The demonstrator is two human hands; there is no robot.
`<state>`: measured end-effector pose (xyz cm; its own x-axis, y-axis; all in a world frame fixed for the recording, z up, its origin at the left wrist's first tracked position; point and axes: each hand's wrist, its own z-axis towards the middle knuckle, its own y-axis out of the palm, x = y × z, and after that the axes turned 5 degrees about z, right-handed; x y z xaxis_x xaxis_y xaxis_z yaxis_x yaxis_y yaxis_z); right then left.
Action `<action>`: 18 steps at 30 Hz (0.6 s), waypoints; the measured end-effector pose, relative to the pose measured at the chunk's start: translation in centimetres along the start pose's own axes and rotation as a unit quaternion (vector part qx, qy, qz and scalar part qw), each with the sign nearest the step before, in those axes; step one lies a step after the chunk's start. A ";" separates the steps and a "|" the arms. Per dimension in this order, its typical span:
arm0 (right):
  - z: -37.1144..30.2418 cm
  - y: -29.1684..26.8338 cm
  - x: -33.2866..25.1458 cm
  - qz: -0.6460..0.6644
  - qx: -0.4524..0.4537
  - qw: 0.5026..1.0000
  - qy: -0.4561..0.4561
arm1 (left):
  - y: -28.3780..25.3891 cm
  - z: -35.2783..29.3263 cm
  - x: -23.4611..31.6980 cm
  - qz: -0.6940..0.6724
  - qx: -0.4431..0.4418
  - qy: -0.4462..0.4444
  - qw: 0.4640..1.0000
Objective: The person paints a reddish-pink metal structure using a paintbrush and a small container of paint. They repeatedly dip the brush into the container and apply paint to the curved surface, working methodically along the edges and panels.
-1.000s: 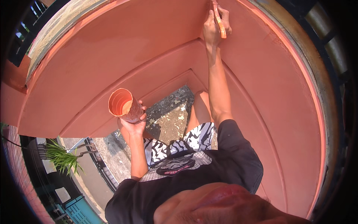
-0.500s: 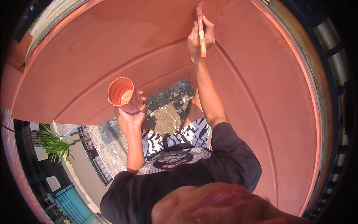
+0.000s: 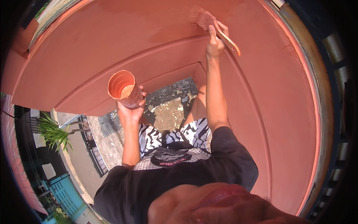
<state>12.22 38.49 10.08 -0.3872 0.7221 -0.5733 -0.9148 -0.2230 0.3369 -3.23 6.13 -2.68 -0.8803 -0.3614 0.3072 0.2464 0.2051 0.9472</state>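
My right hand is closed round the handle of a paintbrush, its bristles fanned out against the wall near the corner. The brush is coated in reddish paint, and its pale orange handle end points down to the right. A darker, wet-looking patch lies on the wall left of the bristles. In my left hand is a reddish-brown plastic cup with a ragged rim, tilted so that its inside shows. Some pale orange paint lies at the cup's bottom. My left fingers wrap round its right side and base.
A second reddish wall meets the first at the corner on the right. Raised moulding runs along both. Below me is a rough, paint-spotted concrete ledge. Far down on the left are a spiky green plant and a turquoise gate.
The brush has shifted right and slightly down; its handle has turned from nearly upright to slanting, and its bristles now spread leftward. My left hand still holds the cup in nearly the same place.
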 end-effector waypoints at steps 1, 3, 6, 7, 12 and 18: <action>1.0 -1.0 0.7 -0.004 0.028 1.000 0.001 | -0.1 0.0 0.1 0.001 0.007 0.004 1.000; 2.0 -2.7 1.3 -0.011 0.086 0.996 0.001 | -0.3 -0.2 0.3 0.007 0.021 0.009 1.000; 1.1 -2.4 1.2 -0.159 0.129 0.974 -0.093 | -0.4 -0.4 0.3 0.014 0.013 0.012 1.000; 0.0 -1.7 0.9 -0.186 0.122 0.971 -0.091 | -0.5 -0.4 0.3 0.011 0.013 0.012 1.000; -7.7 6.1 -0.8 -0.219 0.032 0.962 -0.157 | -0.8 -0.8 0.5 0.005 0.008 0.016 1.000; -13.6 8.4 -4.2 -0.006 -0.206 0.975 -0.085 | -0.6 -0.5 1.2 -0.019 0.052 -0.007 0.998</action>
<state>4.63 24.68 5.14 -0.3842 0.8161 -0.4318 -0.9012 -0.4331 -0.0168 -4.25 5.15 -2.87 -0.8942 -0.3581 0.2688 0.1692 0.2856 0.9433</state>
